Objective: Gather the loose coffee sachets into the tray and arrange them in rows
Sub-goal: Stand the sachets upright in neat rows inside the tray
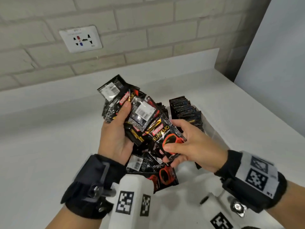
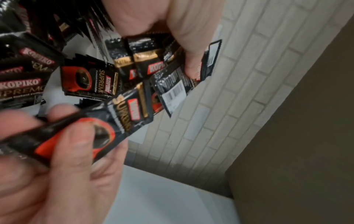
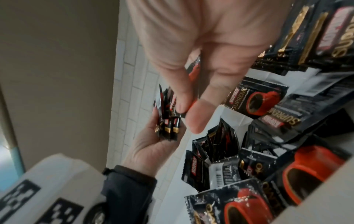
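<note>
White counter [image 1: 49, 138] below a brick wall [image 1: 148, 30] with a socket [image 1: 80, 38]. Left hand [image 1: 113, 138] curled round a fan of sachets [image 1: 132, 113], thumb on top. Right hand [image 1: 189, 146] pinching one sachet [image 1: 165, 138] by its lower end, thumb on the red cup. Held above a clear tray [image 1: 214, 134]. More sachets loose below the hands [image 1: 165, 176]; upright rows [image 1: 184, 109] at the far side.
</note>
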